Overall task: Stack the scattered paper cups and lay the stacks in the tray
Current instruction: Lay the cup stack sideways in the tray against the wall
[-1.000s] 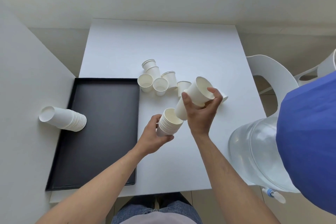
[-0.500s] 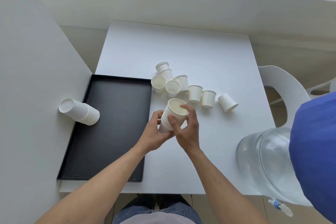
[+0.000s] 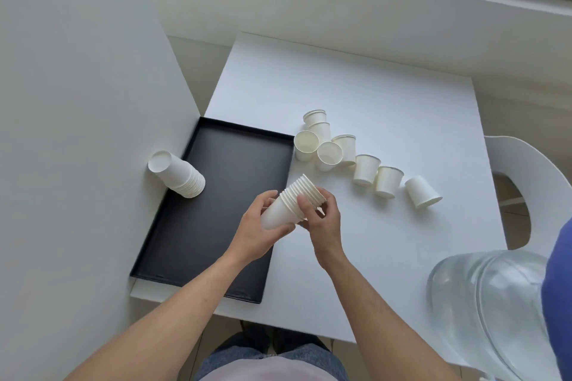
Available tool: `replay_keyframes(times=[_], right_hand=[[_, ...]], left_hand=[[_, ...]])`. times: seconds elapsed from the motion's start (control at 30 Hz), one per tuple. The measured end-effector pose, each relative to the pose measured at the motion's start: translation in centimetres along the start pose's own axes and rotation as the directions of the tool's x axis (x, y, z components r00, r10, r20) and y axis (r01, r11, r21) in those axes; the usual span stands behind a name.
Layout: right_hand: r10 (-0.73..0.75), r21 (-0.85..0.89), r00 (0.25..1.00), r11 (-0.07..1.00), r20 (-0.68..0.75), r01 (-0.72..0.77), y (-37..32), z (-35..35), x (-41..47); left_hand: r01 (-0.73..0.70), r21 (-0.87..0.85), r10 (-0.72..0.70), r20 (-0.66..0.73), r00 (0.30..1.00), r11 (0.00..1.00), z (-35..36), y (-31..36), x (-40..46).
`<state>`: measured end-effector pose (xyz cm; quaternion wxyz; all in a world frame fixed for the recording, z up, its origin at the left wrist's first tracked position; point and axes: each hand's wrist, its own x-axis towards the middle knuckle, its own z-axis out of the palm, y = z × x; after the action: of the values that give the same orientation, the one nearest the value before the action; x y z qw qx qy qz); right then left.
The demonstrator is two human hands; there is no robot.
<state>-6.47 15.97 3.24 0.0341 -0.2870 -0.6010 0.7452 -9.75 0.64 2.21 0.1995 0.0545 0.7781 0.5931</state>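
A stack of white paper cups lies tilted between both hands, over the right edge of the black tray. My left hand grips the stack's base from below. My right hand holds its rim end with fingers on the rims. Another finished stack lies on its side at the tray's left edge. Several loose cups stand in a cluster right of the tray, and one cup lies on its side at the row's far right.
A white table carries everything. A grey partition wall rises along the left. A large clear water bottle with a blue cover sits at the lower right, and a white chair stands behind the table's right edge.
My right hand pushed the single cup onto the stack held by my left hand. Both hands have since tipped the stack and carried it left toward the tray.
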Motion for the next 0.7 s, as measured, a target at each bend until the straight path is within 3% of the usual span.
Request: replay_keyframes(times=[0.2, 0.33, 0.47, 0.7], right_hand=[[0.280, 0.223, 0.949, 0.925, 0.146, -0.307, 1.6, 3.7, 0.4], [0.360, 0.119, 0.868, 0.900, 0.342, -0.420, 2.6, 6.8, 0.5], [0.376, -0.208, 0.854, 0.925, 0.361, -0.319, 4.0, 10.3, 0.2], [0.386, -0.475, 0.800, 0.868, 0.459, -0.146, 6.4, 15.3, 0.0]], left_hand=[[0.007, -0.065, -0.021, -0.215, 0.976, 0.998, -3.0, -1.4, -1.8], [0.018, -0.097, -0.056, -0.405, 0.913, 0.995, -4.9, -1.9, -3.0], [0.073, -0.023, -0.074, -0.541, 0.838, 0.997, -7.5, -2.8, -4.2], [0.228, 0.143, -0.078, -0.664, 0.743, 0.963, -11.1, -4.1, -5.1]])
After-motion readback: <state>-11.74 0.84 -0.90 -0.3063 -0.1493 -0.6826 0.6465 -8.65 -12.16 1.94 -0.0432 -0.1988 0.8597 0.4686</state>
